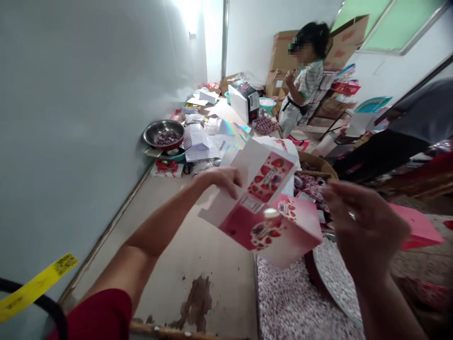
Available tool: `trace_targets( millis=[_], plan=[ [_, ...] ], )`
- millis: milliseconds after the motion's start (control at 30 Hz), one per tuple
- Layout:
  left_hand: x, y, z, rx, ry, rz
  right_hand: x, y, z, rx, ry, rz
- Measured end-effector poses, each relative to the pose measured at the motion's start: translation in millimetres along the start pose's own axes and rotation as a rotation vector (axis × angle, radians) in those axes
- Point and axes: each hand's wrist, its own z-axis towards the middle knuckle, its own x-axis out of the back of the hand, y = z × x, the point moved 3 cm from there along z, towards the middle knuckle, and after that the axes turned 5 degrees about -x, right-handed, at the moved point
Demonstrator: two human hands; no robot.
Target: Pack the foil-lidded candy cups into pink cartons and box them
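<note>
My left hand point(230, 182) grips the upper left part of a printed carton point(271, 229), fingers closed over its white flap. The carton is pink and white with strawberry pictures, tilted in mid-air, its flaps spread out. To its right is my right hand point(364, 226), raised, apart from the carton, with bent fingers. Motion smears those fingers, so I cannot make out whether anything is between them. Below the carton lies a mass of small pink-and-white pieces point(283, 302). Beside that is a round metal bowl point(339, 274) of similar pieces, partly hidden by my right forearm.
A steel bowl of small wrapped pieces point(166, 137) stands by the wall, near a red tape dispenser point(166, 165). Papers point(198, 141) crowd the table's far part. A cardboard box of packets point(313, 182) stands at right. One person point(304, 80) stands behind; another point(406, 123) bends at right.
</note>
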Motion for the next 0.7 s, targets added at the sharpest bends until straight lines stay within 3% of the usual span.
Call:
trace_targets(
  millis=[100, 167, 233, 300, 367, 433, 533, 600, 700],
  plan=[
    [-25.6, 34.9, -48.8, 0.156, -0.124, 0.24, -52.7, -66.1, 37.9, 0.388, -0.253, -0.003],
    [-48.1, 51.3, -75.0, 0.241, -0.109, 0.409, -103.7, -100.7, 33.0, 0.559, -0.538, -0.092],
    [-70.5, 57.9, -103.7, 0.304, -0.016, 0.511, -149.7, -117.4, 6.7, 0.549, -0.875, -0.197],
    [-94.1, 54.0, -140.6, 0.367, 0.086, 0.512, -176.5, -118.7, -33.2, 0.471, -1.14, -0.246],
    [-122.6, 41.7, -186.1, 0.466, 0.164, 0.431, -183.0, -109.7, -77.2, 0.431, -1.273, -0.229],
    [-158.2, 27.1, -234.8, 0.579, 0.242, 0.353, -177.4, -94.6, -119.0, 0.363, -1.293, -0.153],
    [-217.1, 14.7, -292.9, 0.674, 0.368, 0.404, -164.8, -72.1, -176.9, 0.185, -1.281, -0.06],
    [-251.0, 16.5, -311.6, 0.703, 0.422, 0.486, -159.3, -68.6, -211.1, 0.137, -1.279, -0.048],
    [-289.0, 30.4, -303.4, 0.599, 0.368, 0.462, -158.0, -86.5, -249.7, 0.128, -1.282, -0.031]
  ],
)
